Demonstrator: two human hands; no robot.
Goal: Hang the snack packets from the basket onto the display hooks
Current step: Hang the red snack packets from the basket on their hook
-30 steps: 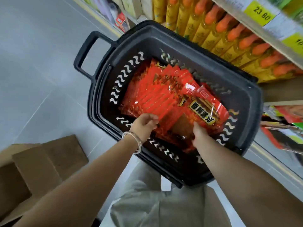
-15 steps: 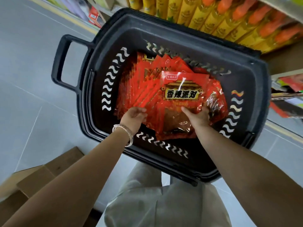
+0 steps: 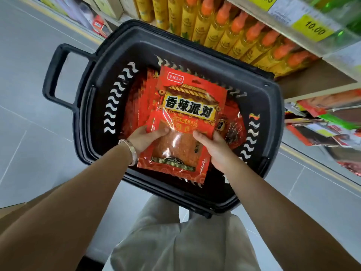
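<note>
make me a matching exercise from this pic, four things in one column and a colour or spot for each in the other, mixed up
Things:
1. basket
2. top snack packet
3. bottles
4. bracelet

Descriptions:
A. on the left wrist
B. yellow with orange caps, in a row on the shelf
C. black, on the floor by the shelf, with a loop handle
D. red, gripped by both the left hand and the right hand

Pairs: 1-C, 2-D, 3-B, 4-A

a shop: stocked shelves, price tags, shopping basket.
</note>
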